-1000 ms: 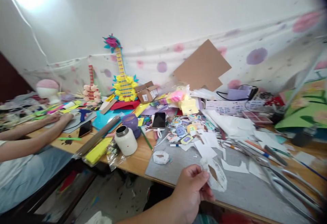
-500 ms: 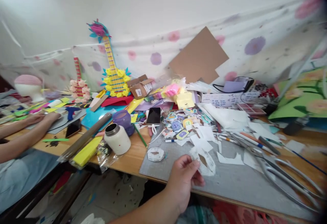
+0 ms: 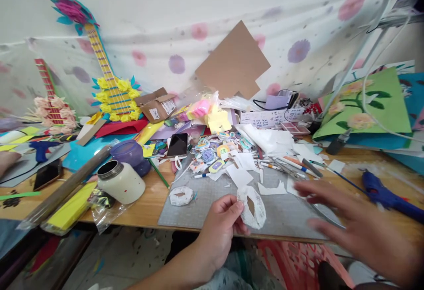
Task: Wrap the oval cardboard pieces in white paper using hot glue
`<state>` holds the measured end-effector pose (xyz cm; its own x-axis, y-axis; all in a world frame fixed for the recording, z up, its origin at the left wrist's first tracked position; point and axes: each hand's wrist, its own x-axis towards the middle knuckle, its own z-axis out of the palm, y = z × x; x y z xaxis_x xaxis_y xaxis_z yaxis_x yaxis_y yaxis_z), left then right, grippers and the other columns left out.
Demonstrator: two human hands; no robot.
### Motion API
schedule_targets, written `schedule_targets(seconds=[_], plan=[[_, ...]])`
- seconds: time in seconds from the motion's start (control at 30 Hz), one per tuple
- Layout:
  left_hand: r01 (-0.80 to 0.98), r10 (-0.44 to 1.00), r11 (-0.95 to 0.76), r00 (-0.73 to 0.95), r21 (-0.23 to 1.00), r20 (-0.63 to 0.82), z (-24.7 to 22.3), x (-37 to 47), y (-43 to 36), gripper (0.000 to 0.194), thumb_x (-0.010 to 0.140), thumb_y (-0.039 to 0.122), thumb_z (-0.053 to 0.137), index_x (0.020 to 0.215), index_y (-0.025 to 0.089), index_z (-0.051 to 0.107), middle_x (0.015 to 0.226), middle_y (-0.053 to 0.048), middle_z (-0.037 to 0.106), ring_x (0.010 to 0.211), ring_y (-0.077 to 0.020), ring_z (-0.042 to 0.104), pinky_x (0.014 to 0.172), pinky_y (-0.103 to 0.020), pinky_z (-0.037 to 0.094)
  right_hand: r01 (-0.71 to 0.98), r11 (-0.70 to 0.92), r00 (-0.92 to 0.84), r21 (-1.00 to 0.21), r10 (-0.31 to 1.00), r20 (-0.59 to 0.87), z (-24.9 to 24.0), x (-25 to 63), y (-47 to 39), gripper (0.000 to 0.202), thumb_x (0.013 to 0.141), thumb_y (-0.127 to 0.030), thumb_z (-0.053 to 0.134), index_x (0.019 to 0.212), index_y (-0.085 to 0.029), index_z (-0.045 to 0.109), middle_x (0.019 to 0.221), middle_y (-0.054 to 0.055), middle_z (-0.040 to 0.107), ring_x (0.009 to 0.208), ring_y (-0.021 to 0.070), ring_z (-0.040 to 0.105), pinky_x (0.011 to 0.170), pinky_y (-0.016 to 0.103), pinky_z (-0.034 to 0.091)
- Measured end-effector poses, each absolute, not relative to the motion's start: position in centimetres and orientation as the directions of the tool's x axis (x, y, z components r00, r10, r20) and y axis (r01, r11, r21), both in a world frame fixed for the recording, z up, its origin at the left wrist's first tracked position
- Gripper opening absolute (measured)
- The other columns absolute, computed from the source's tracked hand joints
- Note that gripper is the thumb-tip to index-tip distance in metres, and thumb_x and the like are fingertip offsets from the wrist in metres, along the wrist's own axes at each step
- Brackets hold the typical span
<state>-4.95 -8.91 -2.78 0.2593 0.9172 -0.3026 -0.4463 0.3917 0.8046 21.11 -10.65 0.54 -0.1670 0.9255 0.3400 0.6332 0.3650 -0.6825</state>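
Observation:
My left hand (image 3: 222,224) pinches the edge of a white oval paper ring (image 3: 260,208) with a slit-shaped opening, held over the front edge of the grey mat (image 3: 212,215). To the right, my right hand (image 3: 354,228) hangs above the mat's right part, blurred, fingers spread and nothing in them. It partly covers large metal scissors (image 3: 326,216). A second white oval ring (image 3: 181,196) lies on the mat's left side. White paper scraps (image 3: 239,176) and a pile of small colourful cut-outs (image 3: 208,155) lie behind the held ring.
A blue glue gun (image 3: 384,193) rests at the right. White jar (image 3: 122,183), purple jar (image 3: 129,155), phone (image 3: 178,145) and wrapped rolls (image 3: 66,188) stand or lie left of centre. Part of another person's hand (image 3: 8,160) shows at the far left.
My right hand has come into view from the right, open. The view has turned to the right, bringing the blue glue gun into sight. My left hand still holds the ring, now more upright.

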Motion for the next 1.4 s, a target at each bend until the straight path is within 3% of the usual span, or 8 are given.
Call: schedule_targets(seconds=[0.13, 0.37, 0.47, 0.57, 0.7, 0.9, 1.17, 1.4], plan=[[-0.556, 0.864, 0.497, 0.388, 0.666, -0.321, -3.1, -5.1, -10.0, 0.03, 0.07, 0.04, 0.073, 0.073, 0.014, 0.058, 0.051, 0.003, 0.053, 0.04, -0.0066, 0.044, 0.043, -0.021, 0.044, 0.213, 0.344, -0.424, -0.915, 0.876, 0.231, -1.9, 14.0, -10.0, 0.097, 0.061, -0.067, 0.065, 0.143, -0.042, 0.018, 0.15, 0.006, 0.03, 0.132, 0.0301, 0.036, 0.1, 0.042, 0.042], [-0.572, 0.834, 0.518, 0.502, 0.636, -0.228, -3.5, -5.8, -11.2, 0.03, 0.076, 0.044, 0.065, 0.072, 0.015, 0.057, 0.055, 0.001, 0.054, 0.043, -0.0086, 0.047, 0.046, -0.022, 0.044, -0.041, 0.121, -0.438, -0.992, 0.89, 0.127, -2.9, 8.8, -10.8, 0.075, 0.071, -0.053, 0.07, 0.134, -0.032, 0.035, 0.114, 0.007, 0.063, 0.09, 0.0223, 0.066, 0.075, 0.031, 0.054], [-0.343, 0.878, 0.362, 0.439, 0.867, -0.193, -2.9, -8.0, -10.8, 0.038, 0.083, 0.053, 0.049, 0.083, 0.016, 0.059, 0.058, -0.001, 0.056, 0.045, -0.0114, 0.049, 0.046, -0.024, 0.042, -0.037, 0.182, -0.382, -0.983, 0.906, 0.183, -2.2, 9.4, -10.4, 0.069, 0.072, -0.048, 0.07, 0.132, -0.034, 0.039, 0.125, 0.008, 0.06, 0.095, 0.0238, 0.066, 0.078, 0.032, 0.055], [0.206, 0.981, -0.046, 0.194, 0.977, 0.006, -1.9, -12.7, -9.5, 0.022, 0.08, 0.037, 0.059, 0.089, 0.017, 0.064, 0.072, -0.004, 0.063, 0.065, -0.0168, 0.057, 0.061, -0.027, 0.043, 0.087, 0.255, -0.318, -0.963, 0.923, 0.215, -1.8, 11.2, -9.6, 0.065, 0.072, -0.044, 0.072, 0.13, -0.037, 0.044, 0.14, 0.004, 0.048, 0.122, 0.0277, 0.05, 0.095, 0.038, 0.047], [0.744, 0.968, -0.213, 0.07, 0.633, 0.242, -1.4, -19.9, -7.3, 0.028, 0.075, 0.028, 0.063, 0.103, 0.022, 0.063, 0.103, -0.008, 0.063, 0.1, -0.027, 0.055, 0.09, -0.038, 0.039, 0.202, 0.238, -0.277, -0.95, 0.944, 0.178, -2.8, 13.8, -8.4, 0.063, 0.068, -0.04, 0.075, 0.126, -0.037, 0.051, 0.139, 0.004, 0.049, 0.129, 0.0315, 0.042, 0.101, 0.045, 0.041], [0.929, 0.98, -0.196, 0.192, 0.315, 0.046, -2.6, -22.8, -6.0, 0.049, 0.075, 0.03, 0.063, 0.122, 0.02, 0.052, 0.123, -0.01, 0.056, 0.116, -0.0289, 0.046, 0.099, -0.041, 0.034, 0.259, 0.118, -0.178, -0.958, 0.981, 0.073, -6.6, 14.9, -7.3, 0.051, 0.071, -0.04, 0.073, 0.118, -0.026, 0.058, 0.12, 0.011, 0.06, 0.111, 0.0284, 0.058, 0.096, 0.043, 0.048], [0.946, 0.971, -0.238, 0.237, 0.221, 0.033, -1.5, -21.5, -5.1, 0.037, 0.073, 0.033, 0.063, 0.108, 0.021, 0.06, 0.107, -0.008, 0.061, 0.104, -0.0283, 0.053, 0.092, -0.04, 0.039, 0.715, 0.39, -0.357, -0.581, 0.917, 0.177, -5.6, 15.3, -8.6, 0.06, 0.077, -0.036, 0.065, 0.132, -0.023, 0.047, 0.137, 0.013, 0.046, 0.126, 0.0306, 0.044, 0.105, 0.05, 0.037], [0.902, 0.958, -0.281, 0.285, 0.326, 0.037, -2.1, -19.9, -6.1, 0.042, 0.07, 0.028, 0.064, 0.11, 0.019, 0.058, 0.11, -0.009, 0.056, 0.104, -0.0258, 0.053, 0.092, -0.038, 0.04, 0.771, 0.579, -0.493, -0.265, 0.806, 0.328, -3.8, 17.5, -9.8, 0.052, 0.082, -0.032, 0.061, 0.132, -0.03, 0.047, 0.134, 0.009, 0.05, 0.12, 0.0273, 0.051, 0.096, 0.042, 0.047]])
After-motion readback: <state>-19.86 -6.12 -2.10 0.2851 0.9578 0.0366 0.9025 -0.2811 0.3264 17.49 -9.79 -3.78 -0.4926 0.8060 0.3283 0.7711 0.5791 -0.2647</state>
